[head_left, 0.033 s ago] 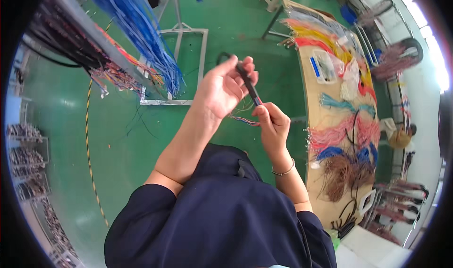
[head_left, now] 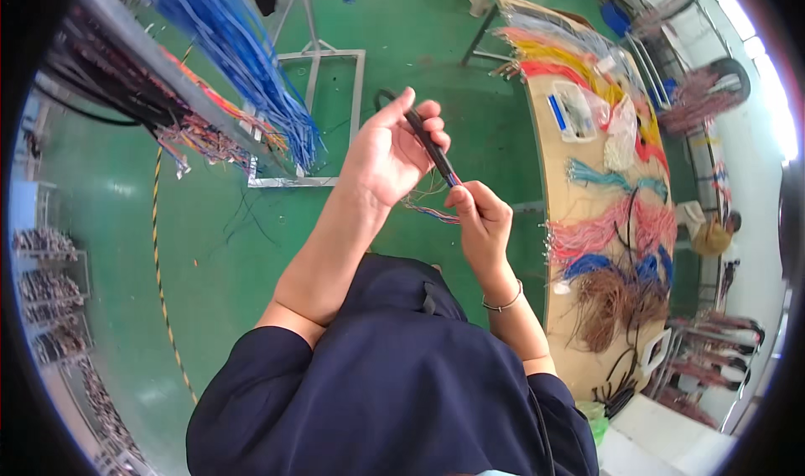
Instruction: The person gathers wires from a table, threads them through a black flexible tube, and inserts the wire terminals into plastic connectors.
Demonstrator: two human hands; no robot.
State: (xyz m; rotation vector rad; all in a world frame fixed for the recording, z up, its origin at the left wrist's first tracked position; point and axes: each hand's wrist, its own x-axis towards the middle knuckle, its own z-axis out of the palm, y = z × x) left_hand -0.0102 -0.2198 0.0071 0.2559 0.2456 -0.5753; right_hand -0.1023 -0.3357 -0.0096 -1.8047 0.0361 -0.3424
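Observation:
Black tubing (head_left: 431, 145), cable-like and slim, runs slantwise between my two hands. My left hand (head_left: 392, 153) has its palm turned up and its fingers curled round the upper part. Beyond that hand the black length bends into a small loop (head_left: 386, 98). My right hand (head_left: 485, 220) pinches the lower end between thumb and fingers, where thin coloured wires come out of the black covering. Loose red, blue and white wires (head_left: 438, 215) hang to the left of my right hand. What lies inside my right fist is hidden.
At the right stands a wooden table (head_left: 537, 149) with bundles of pink wires (head_left: 587, 233), brown wires (head_left: 602, 308) and a clear plastic box (head_left: 579, 124). Bundles of blue wires (head_left: 243, 65) hang from a metal rack at the upper left. A person (head_left: 711, 234) is beyond the table.
My left hand has shifted slightly left, and a little more of the black tubing shows between the hands. My right hand keeps its pinch almost in place.

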